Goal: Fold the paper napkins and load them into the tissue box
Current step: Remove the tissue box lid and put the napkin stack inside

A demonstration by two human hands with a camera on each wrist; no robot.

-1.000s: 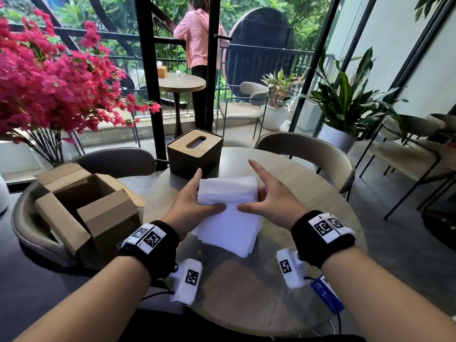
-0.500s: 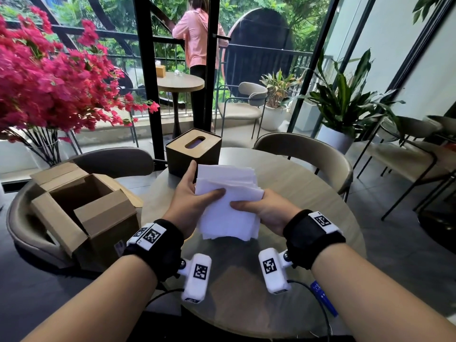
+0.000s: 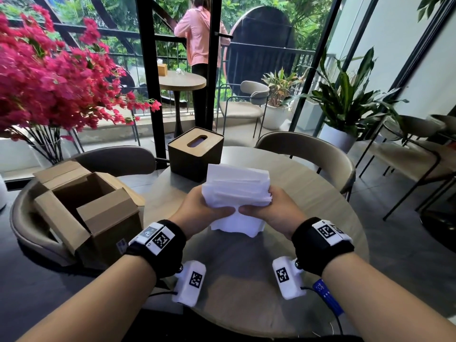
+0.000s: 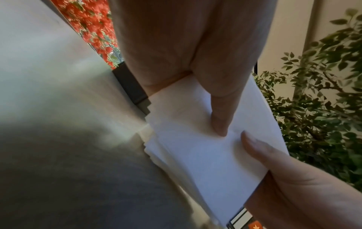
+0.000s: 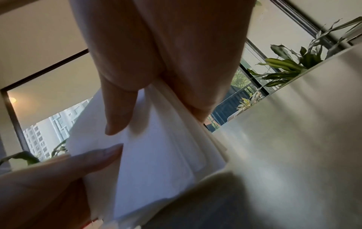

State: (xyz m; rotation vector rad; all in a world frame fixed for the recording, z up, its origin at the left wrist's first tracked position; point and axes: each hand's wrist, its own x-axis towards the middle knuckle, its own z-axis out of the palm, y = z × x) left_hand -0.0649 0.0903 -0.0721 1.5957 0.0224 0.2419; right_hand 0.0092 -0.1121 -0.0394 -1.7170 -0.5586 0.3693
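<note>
A thick stack of white paper napkins point(image 3: 235, 193) is bent over on itself and stands on its lower edge on the round table point(image 3: 246, 280). My left hand point(image 3: 201, 211) grips its left side and my right hand point(image 3: 270, 209) grips its right side, both thumbs pressing the near face. The left wrist view shows the napkins point(image 4: 205, 147) pinched under my left thumb point(image 4: 219, 111). The right wrist view shows the same stack point(image 5: 156, 162) under my right thumb point(image 5: 117, 111). The dark tissue box point(image 3: 196, 154) with a wooden slotted lid stands just behind the stack.
An open cardboard box point(image 3: 86, 208) sits on a chair at the left. Pink flowers point(image 3: 49, 77) fill the far left. Chairs ring the table; one point(image 3: 308, 156) stands behind right. A person in pink point(image 3: 198, 38) stands outside beyond the glass door.
The stack lay flat under my hands a second ago. Both hands have since folded it upward and closed round its sides, raising the far half upright.
</note>
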